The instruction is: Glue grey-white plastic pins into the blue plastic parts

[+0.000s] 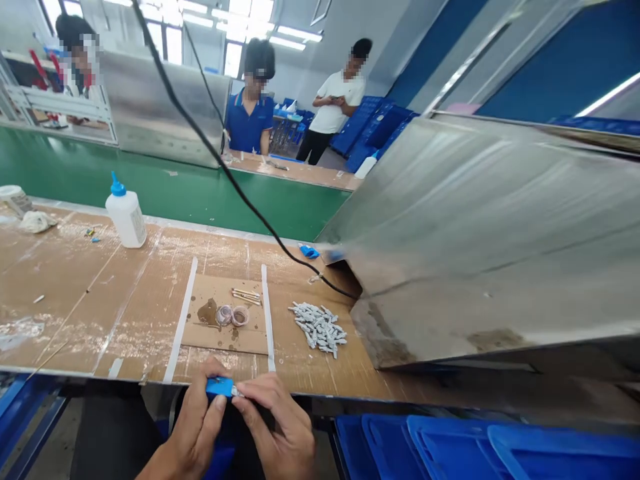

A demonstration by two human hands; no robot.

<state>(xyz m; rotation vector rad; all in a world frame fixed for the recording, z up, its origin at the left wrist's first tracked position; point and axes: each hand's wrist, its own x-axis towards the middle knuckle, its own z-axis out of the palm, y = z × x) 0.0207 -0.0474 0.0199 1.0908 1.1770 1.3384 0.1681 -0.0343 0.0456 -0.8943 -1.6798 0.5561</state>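
Note:
My left hand (197, 417) is closed round a small blue block-like piece (219, 387), thumb in front and fingers behind. With thumb and forefinger, my right hand (280, 417) pinches a tiny pale grey piece (237, 391) at the block's right end; whether it is seated in the block I cannot tell. Both hands are just off the table's front edge. Beyond them, a cardboard sheet (250, 342) bears two small round cups, the left one (224, 315) and the right one (241, 316), beside several cotton swabs (247, 296). Right of it lies a heap of small grey pieces (320, 327).
A white squeeze bottle (127, 217) with a blue nozzle stands at the back left. A black cable (250, 203) hangs across the view. A large metal panel (475, 247) bounds the right side, above blue crates (450, 447). Other people are beyond the green belt (170, 190).

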